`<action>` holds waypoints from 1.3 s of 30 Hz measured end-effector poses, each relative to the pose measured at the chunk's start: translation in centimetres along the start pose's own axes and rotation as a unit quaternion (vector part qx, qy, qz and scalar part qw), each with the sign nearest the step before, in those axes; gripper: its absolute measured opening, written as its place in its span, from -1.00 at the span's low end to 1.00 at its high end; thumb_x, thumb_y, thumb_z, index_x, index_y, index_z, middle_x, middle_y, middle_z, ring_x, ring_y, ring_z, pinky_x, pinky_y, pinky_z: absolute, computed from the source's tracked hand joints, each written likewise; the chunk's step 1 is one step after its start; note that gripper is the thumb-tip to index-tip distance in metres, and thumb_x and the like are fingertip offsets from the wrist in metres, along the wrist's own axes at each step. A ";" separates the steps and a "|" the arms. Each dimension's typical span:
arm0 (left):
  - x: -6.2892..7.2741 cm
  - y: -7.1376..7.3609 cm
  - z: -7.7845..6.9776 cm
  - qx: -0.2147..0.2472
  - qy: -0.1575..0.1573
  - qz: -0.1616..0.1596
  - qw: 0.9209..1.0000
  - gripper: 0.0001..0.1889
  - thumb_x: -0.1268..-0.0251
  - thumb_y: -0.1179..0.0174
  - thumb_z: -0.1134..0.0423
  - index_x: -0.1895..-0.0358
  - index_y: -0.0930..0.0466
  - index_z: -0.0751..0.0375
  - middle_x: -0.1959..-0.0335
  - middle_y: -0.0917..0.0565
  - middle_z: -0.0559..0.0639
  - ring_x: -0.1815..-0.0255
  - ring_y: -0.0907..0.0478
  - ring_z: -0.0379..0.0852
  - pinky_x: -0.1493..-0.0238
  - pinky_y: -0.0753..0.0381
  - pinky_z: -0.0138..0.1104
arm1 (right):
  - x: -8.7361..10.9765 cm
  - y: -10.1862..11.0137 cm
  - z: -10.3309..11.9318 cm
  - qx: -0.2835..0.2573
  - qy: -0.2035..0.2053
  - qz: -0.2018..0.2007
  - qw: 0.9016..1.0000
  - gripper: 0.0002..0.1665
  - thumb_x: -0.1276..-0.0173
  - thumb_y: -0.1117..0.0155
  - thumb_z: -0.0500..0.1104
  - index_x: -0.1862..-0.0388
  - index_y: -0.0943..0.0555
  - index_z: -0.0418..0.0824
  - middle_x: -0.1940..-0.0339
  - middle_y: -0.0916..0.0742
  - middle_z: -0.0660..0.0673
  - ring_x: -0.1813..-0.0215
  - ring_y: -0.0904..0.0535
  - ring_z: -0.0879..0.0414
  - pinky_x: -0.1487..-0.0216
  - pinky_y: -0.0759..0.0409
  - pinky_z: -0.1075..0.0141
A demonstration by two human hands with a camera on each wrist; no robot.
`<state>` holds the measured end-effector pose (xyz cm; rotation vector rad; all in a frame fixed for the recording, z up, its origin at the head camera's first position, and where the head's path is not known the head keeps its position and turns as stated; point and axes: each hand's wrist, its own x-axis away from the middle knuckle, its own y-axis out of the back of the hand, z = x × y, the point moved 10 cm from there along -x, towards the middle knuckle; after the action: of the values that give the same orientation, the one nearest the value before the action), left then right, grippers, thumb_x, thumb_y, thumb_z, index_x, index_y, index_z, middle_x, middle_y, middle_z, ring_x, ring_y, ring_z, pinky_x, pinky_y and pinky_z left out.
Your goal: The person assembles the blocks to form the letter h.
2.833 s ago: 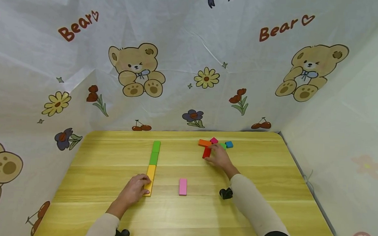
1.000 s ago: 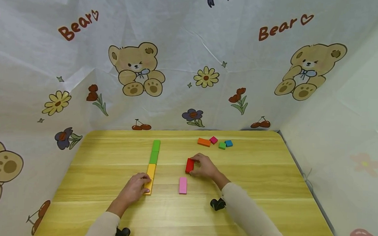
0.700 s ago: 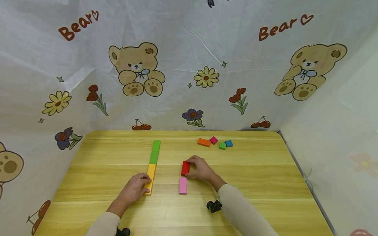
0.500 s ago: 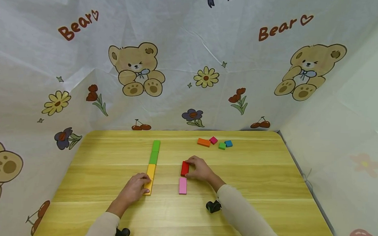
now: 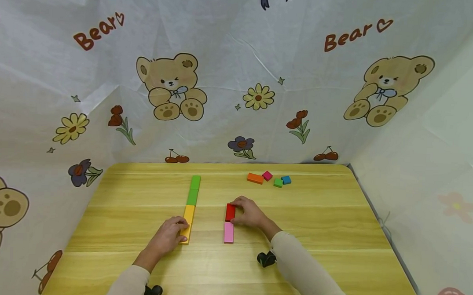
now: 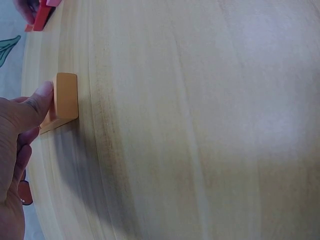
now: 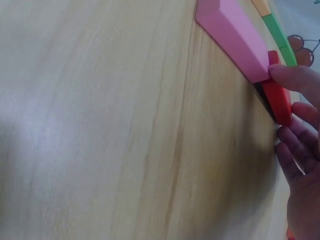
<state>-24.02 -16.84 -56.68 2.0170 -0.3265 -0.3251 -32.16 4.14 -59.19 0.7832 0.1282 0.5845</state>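
Observation:
On the table, the fingers and thumb of my right hand (image 5: 252,213) pinch a red block (image 5: 230,212). Its near end meets the far end of a pink block (image 5: 228,233), as the right wrist view also shows. Further left runs a straight row: two green blocks (image 5: 193,196) at the far end, then two yellow ones. My left hand (image 5: 164,236) holds the nearest yellow block (image 5: 188,233) between thumb and fingers. In the left wrist view that block (image 6: 66,95) looks orange, with the thumb against its side.
Toward the back right lie loose blocks: an orange one (image 5: 255,178), a magenta one (image 5: 267,175), a small green one (image 5: 278,182) and a blue one (image 5: 286,179). Behind the wooden table (image 5: 319,256) hangs a white cloth (image 5: 225,41) printed with bears.
My right hand has brought the red block from the group at the back toward me and left, then down against the pink block's far end. The left hand has stayed still.

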 end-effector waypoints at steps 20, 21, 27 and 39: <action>0.0 -0.2 0.0 -0.001 0.007 0.009 1.000 -0.68 0.04 -0.46 0.35 0.16 -0.70 0.40 0.10 -0.58 0.08 0.05 -0.54 0.07 -0.02 -0.56 -0.10 | 2.8 -2.5 2.4 0.114 0.051 0.054 0.991 0.11 0.00 -0.49 0.28 -0.44 -0.33 -0.21 -0.54 -0.19 -0.12 -0.53 -0.06 -0.09 -0.44 -0.17 -0.01; 0.0 -0.1 0.0 0.000 0.007 0.010 1.000 -0.68 0.04 -0.46 0.35 0.16 -0.70 0.40 0.10 -0.58 0.08 0.05 -0.54 0.08 -0.02 -0.56 -0.09 | 2.9 -2.6 2.5 0.122 0.054 0.055 0.989 0.14 0.01 -0.49 0.30 -0.45 -0.31 -0.22 -0.54 -0.17 -0.12 -0.54 -0.03 -0.08 -0.45 -0.16 0.01; 0.0 -0.1 0.0 0.004 0.008 0.010 1.000 -0.68 0.04 -0.45 0.36 0.15 -0.70 0.41 0.10 -0.59 0.08 0.04 -0.54 0.09 -0.03 -0.55 -0.08 | 3.4 -3.0 2.7 0.141 0.067 0.053 0.986 0.17 0.00 -0.49 0.30 -0.47 -0.26 -0.24 -0.55 -0.16 -0.11 -0.56 0.02 -0.06 -0.46 -0.14 0.04; 0.0 0.0 -0.2 0.000 0.010 0.012 1.000 -0.68 0.02 -0.45 0.36 0.15 -0.70 0.41 0.11 -0.58 0.07 0.04 -0.54 0.08 -0.02 -0.55 -0.08 | 3.7 -3.1 2.9 0.144 0.076 0.058 0.985 0.15 -0.02 -0.48 0.29 -0.47 -0.28 -0.24 -0.54 -0.19 -0.12 -0.55 -0.01 -0.06 -0.45 -0.18 0.06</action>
<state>-23.95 -16.66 -56.63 2.0132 -0.3379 -0.2889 -26.71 2.60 -58.92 1.0304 0.3145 0.7465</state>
